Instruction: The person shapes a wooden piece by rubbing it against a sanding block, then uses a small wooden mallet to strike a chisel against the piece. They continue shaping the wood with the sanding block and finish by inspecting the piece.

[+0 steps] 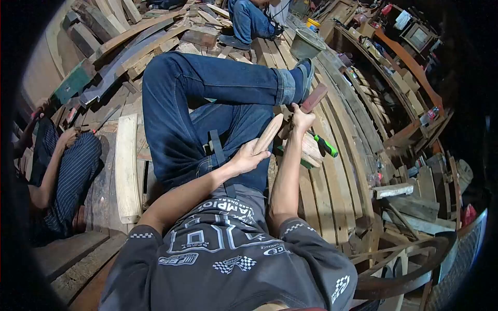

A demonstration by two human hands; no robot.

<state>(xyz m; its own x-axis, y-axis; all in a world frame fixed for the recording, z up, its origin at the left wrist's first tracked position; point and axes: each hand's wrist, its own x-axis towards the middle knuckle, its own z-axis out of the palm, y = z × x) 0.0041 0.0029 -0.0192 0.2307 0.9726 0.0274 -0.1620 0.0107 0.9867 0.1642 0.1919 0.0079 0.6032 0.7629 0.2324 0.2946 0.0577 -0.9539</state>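
My left hand [248, 159] is wrapped round a pale, smooth wooden piece [269, 134] with a rounded, tapering end, held above my lap. In my right hand [302, 120] is a reddish-brown rectangular block [314, 98], gripped at its lower end and sticking up past the fingers. The two held things are apart. Under my right forearm lies a light wooden block [311, 151], partly hidden. A tool with a green and black handle [327, 146] rests beside it; its working end is hidden.
I sit cross-legged on a slatted wooden platform [332, 202]. A curved pale board [128, 168] lies to my left, near another person's striped trouser leg [78, 173]. Ahead are a bucket [306, 44], a person in jeans [250, 23] and piled timber [199, 36]. Cluttered shelves [410, 96] stand right.
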